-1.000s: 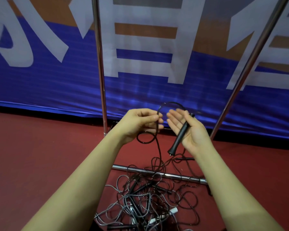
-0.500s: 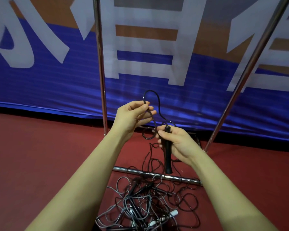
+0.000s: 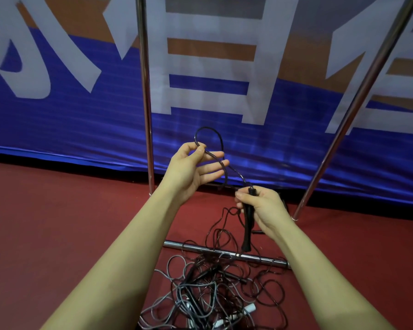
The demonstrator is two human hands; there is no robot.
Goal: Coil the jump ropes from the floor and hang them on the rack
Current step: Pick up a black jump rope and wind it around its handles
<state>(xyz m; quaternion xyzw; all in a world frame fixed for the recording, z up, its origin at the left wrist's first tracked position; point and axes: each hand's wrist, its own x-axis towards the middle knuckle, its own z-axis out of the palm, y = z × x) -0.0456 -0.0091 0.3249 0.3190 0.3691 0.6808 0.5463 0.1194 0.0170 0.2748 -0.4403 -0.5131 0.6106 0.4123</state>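
Observation:
My right hand (image 3: 260, 206) grips the black handle (image 3: 247, 232) of a black jump rope, the handle hanging down from the fist. Its cord (image 3: 218, 139) arcs up in a loop to my left hand (image 3: 193, 167), which pinches it between thumb and forefinger while the other fingers stretch out beneath it. More of the same cord drops to a tangled pile of jump ropes (image 3: 210, 296), black and grey, on the red floor. The rack (image 3: 145, 91) stands just behind my hands, its two chrome uprights rising out of view.
The rack's right upright (image 3: 358, 103) leans up to the right. Its low chrome base bar (image 3: 258, 257) lies on the floor across the top of the pile. A blue, brown and white banner (image 3: 81, 120) covers the wall behind. Red floor (image 3: 57, 222) spreads left and right.
My right hand closed on the handle and dropped lower, turning the handle to hang down. My left hand rose a little, lifting the cord loop higher, and its lower fingers spread out.

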